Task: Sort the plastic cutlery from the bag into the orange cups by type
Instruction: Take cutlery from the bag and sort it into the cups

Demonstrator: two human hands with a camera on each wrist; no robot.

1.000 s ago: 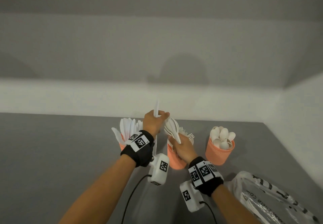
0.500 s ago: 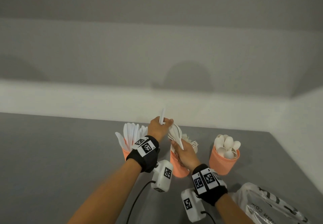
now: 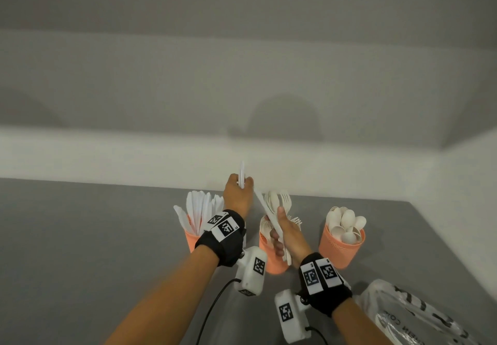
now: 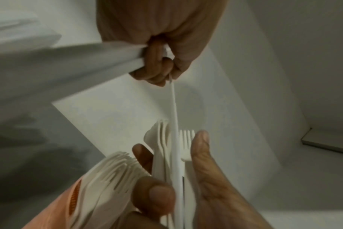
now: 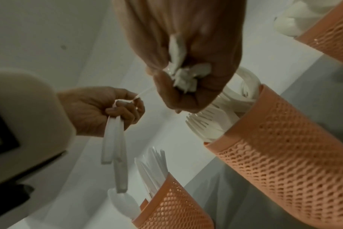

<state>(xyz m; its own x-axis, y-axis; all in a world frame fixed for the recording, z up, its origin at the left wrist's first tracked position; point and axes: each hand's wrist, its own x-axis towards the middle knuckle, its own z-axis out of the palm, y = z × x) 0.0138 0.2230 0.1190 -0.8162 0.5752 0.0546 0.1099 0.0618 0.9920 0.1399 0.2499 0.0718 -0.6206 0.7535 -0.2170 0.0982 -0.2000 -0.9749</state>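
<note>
Well along: three orange cups (image 3: 341, 250) near worktop's (image 3: 80, 237) far edge already stocked. Left hand (image 3: 238, 192) gripping knives (image 5: 116, 148); right hand (image 3: 286, 233) clutching mixed bundle (image 3: 274, 207), unsorted.

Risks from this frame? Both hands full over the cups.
1. The right hand grips a mixed bundle of white plastic cutlery above the middle orange mesh cup; a slip could drop spoons among forks.
2. The left hand pinches white plastic knives loosely; one might fall beside the left orange mesh cup.

orange mesh-patterned cups (image 3: 341, 249), white cutlery (image 3: 272, 211), grey table (image 3: 80, 237)
</note>
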